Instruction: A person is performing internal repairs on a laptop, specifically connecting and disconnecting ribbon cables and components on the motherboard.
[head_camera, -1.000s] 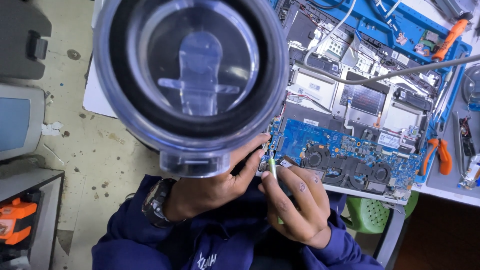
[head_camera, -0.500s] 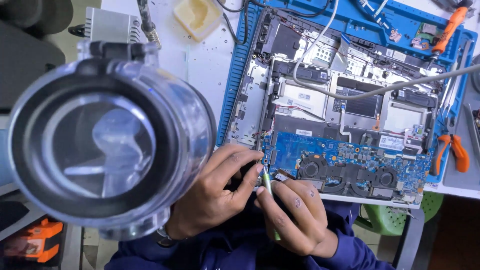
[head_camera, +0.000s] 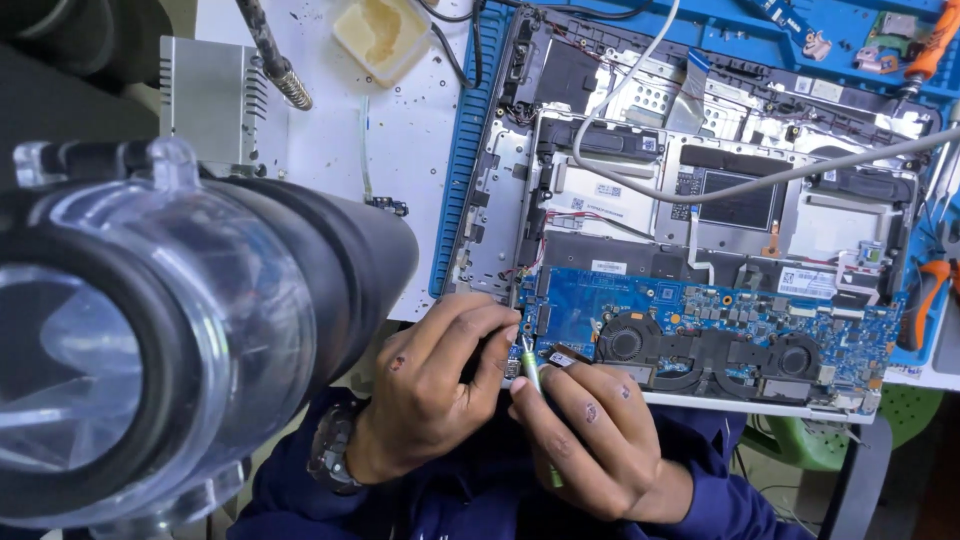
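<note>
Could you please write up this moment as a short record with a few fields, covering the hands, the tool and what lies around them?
Setting: opened laptop on a blue work mat, white table beneath.
Left hand: fingers pressed at the corner of the blue circuit board.
Right hand: grips a thin green-handled tool, tip at the same corner.
Board: two round fans visible.
Nearby: grey cable across the laptop, yellow tray, large clear-rimmed black lens housing in the foreground.
Wrist: watch on the left arm.
</note>
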